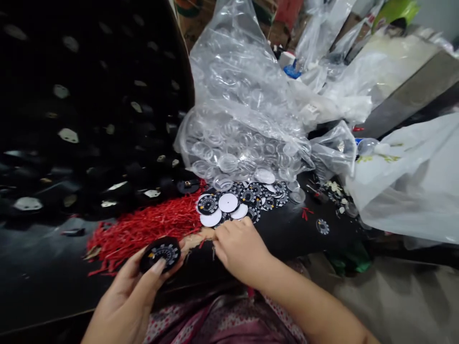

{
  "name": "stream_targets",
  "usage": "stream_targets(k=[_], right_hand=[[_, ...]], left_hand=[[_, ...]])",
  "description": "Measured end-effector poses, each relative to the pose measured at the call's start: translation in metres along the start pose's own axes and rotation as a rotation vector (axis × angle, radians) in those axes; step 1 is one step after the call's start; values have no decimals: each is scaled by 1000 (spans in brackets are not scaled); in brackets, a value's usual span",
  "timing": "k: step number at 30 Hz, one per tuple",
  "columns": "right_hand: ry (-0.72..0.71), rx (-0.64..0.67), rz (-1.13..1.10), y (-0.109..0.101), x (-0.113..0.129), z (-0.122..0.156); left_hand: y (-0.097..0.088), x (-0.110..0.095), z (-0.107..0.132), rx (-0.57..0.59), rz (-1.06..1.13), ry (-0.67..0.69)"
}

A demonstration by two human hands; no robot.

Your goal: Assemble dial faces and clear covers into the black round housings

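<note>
My left hand (138,291) grips a round black gauge (160,256) with its thumb over the printed dial, which has white marks and an orange patch. My right hand (240,246) is closed at the near edge of a pile of dial discs (249,193); what its fingers hold, if anything, is hidden. Some discs lie printed side up, and others show a plain white side (228,202). Between the hands and the back of the table spreads a heap of thin red pointers (154,220).
Many black round housings (71,157) with pale metal parts fill the left side. A clear plastic bag (247,91) spills transparent round covers (229,162) behind the discs. A single dial disc (322,226) lies to the right, near a white bag (412,186).
</note>
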State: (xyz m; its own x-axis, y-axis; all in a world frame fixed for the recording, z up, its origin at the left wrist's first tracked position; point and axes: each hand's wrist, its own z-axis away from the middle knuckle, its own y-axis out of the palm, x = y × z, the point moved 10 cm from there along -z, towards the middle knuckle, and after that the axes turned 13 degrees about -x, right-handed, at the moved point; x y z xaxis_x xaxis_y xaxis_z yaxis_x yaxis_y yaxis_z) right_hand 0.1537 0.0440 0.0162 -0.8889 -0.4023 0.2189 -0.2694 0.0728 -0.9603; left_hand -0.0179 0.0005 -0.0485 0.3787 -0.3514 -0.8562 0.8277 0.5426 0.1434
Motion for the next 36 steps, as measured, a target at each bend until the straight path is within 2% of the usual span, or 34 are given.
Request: stream_targets(k=[3,6,8,13,15,17,19,20,23,25,26,27,28,30,31,33,34,36], right_hand=[[63,-25,-88,-9,-11,8],[60,-35,-203,-6,-8,9],[22,-45,-230,-1,0,6],[-135,-79,-81,6,29,-7],[-154,-82,-70,5,33,-9],[-152,-110,-125,-4,26,-3],[-104,-189,-201,-22,-1,11],[-44,-236,-218,-33,-24,21],[143,-382,-62,-67,-113,57],[283,-344,56,-75,-166,77],[356,-331,105,-78,-183,85],[403,-334,124,-82,-188,89],[425,-354,101,-85,-183,90],[374,-394,-104,-84,-142,77],[307,-346,-277,-74,-111,65],[211,-144,-557,-46,-48,43],[210,-83,-637,-36,-26,35],[215,-22,-691,-22,1,24]], left_hand=[[8,0,7,-4,14,-37],[6,0,10,-35,94,-64],[1,0,9,-55,127,-56],[-5,1,14,-24,125,-46],[-4,1,15,-15,125,-47],[-3,2,15,-9,120,-56],[1,4,15,7,116,-77],[2,5,15,15,117,-90],[8,8,17,30,125,-140],[14,12,18,48,122,-169],[18,13,19,65,117,-176],[22,14,21,88,108,-176],[27,15,23,114,98,-168],[36,15,30,172,55,-125],[41,15,34,205,17,-92],[46,13,43,254,-65,-13],[46,12,47,265,-98,21],[44,11,52,284,-149,66]])
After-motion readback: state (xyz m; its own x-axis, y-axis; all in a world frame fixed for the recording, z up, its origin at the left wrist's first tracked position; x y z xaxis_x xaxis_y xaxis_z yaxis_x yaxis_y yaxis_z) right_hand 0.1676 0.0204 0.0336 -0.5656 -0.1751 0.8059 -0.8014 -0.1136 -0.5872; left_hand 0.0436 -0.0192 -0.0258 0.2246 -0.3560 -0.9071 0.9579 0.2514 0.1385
